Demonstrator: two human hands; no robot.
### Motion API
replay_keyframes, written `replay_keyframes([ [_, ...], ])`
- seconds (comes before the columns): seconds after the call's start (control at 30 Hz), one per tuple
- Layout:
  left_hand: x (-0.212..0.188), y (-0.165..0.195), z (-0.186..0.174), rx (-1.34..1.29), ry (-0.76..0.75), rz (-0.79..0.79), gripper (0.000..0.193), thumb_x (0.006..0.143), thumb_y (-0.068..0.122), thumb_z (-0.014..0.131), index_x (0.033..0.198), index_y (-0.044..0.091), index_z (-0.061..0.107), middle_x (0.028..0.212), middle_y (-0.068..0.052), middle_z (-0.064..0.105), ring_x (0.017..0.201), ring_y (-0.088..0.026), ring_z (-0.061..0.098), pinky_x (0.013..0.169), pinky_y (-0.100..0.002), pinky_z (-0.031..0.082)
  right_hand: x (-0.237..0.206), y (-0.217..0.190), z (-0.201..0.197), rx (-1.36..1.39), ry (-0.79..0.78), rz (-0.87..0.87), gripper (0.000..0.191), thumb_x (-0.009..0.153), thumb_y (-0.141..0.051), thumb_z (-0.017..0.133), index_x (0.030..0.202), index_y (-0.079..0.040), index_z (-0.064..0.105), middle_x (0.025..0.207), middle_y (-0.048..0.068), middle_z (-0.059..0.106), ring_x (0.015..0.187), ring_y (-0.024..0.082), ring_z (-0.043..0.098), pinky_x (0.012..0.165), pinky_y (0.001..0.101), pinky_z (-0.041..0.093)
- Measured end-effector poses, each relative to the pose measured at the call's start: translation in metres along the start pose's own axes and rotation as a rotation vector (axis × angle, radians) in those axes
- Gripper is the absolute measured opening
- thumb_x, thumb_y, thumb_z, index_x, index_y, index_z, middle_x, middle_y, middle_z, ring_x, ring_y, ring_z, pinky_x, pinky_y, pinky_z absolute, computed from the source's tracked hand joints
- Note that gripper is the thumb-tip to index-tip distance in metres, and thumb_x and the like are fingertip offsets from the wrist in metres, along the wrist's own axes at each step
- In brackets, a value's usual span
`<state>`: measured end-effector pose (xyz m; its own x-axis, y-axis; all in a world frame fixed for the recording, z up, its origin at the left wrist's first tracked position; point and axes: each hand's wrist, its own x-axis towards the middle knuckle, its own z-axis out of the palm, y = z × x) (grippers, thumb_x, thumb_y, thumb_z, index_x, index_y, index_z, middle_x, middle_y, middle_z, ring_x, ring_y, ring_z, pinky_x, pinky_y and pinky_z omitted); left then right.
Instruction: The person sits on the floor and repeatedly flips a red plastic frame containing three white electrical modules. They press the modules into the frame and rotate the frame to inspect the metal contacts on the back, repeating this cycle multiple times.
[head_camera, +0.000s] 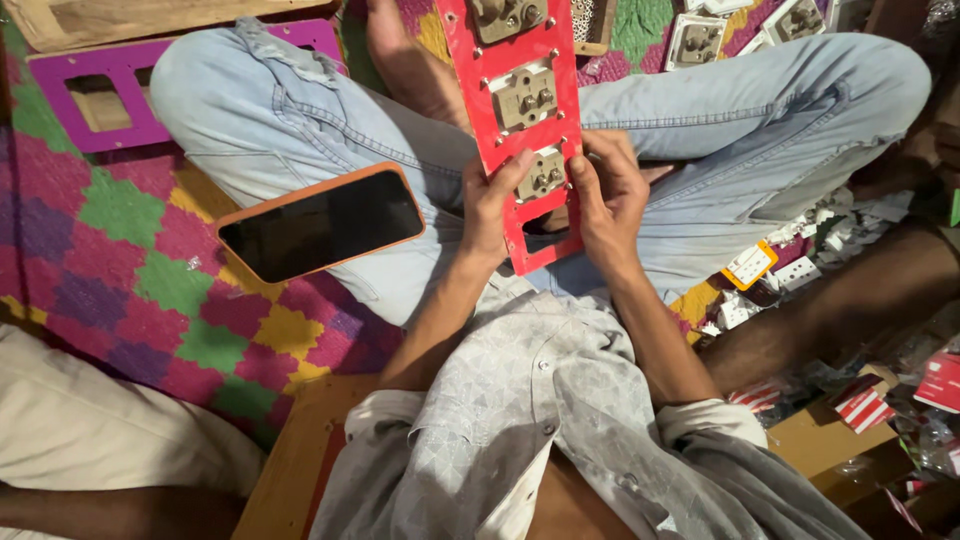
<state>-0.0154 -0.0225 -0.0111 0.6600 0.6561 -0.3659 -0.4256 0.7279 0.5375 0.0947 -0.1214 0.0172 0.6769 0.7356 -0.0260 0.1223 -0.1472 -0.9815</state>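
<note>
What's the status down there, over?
Both hands, left and right, grip red panel. Thumbs on lowest switch. Phone on left knee, clear of work.

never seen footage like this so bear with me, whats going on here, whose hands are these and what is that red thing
There is one picture, taken by a camera worn on a person's head, looking down at their own lap as they sit cross-legged in jeans. The left hand and right hand both grip a long red panel with beige switch and socket modules fitted into its cutouts; the thumbs press around the lowest module. A phone in an orange case rests on the left thigh. Below is a colourful patterned mat, with a purple panel at upper left and loose white sockets at right.
</note>
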Motion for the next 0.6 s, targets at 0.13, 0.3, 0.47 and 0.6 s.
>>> replay_keyframes([
  [0.13, -0.005, 0.004, 0.001, -0.255, -0.221, -0.034, 0.046, 0.102, 0.014, 0.067, 0.142, -0.005, 0.055, 0.135, -0.017, 0.064, 0.124, -0.024, 0.064, 0.110, -0.040, 0.050, 0.006, 0.004, 0.011, 0.117, 0.138, 0.003, 0.019, 0.107, -0.003, 0.072, 0.124, 0.004, 0.068, 0.115, 0.001, 0.050, 0.105, 0.010, 0.055, 0.092, 0.0244, 0.049],
  [0.3, -0.006, -0.002, -0.001, -0.293, -0.368, -0.081, 0.072, 0.096, 0.015, 0.077, 0.156, 0.000, 0.041, 0.160, -0.014, 0.047, 0.154, -0.023, 0.042, 0.133, -0.040, 0.030, 0.016, 0.016, 0.024, 0.161, 0.247, -0.071, 0.022, 0.104, -0.004, 0.074, 0.107, -0.004, 0.053, 0.111, -0.001, 0.046, 0.097, 0.008, 0.053, 0.086, 0.0235, 0.050],
  [0.47, -0.001, -0.003, -0.002, -0.140, -0.317, 0.054, 0.074, 0.099, 0.023, 0.080, 0.157, -0.001, 0.042, 0.153, -0.019, 0.050, 0.142, -0.028, 0.050, 0.124, -0.040, 0.039, 0.049, 0.017, 0.020, 0.308, 0.200, 0.075, 0.011, 0.110, -0.014, 0.062, 0.109, -0.004, 0.057, 0.104, 0.001, 0.059, 0.094, 0.011, 0.055, 0.084, 0.0251, 0.050],
  [0.6, 0.007, 0.007, 0.002, -0.070, -0.328, 0.133, 0.085, 0.094, 0.036, 0.084, 0.157, 0.000, 0.040, 0.160, -0.017, 0.048, 0.138, -0.025, 0.053, 0.108, -0.038, 0.051, 0.126, 0.020, -0.014, -0.646, 0.052, -0.410, 0.005, 0.106, -0.009, 0.069, 0.109, -0.004, 0.069, 0.108, 0.011, 0.064, 0.101, 0.030, 0.059, 0.087, 0.0412, 0.047],
])
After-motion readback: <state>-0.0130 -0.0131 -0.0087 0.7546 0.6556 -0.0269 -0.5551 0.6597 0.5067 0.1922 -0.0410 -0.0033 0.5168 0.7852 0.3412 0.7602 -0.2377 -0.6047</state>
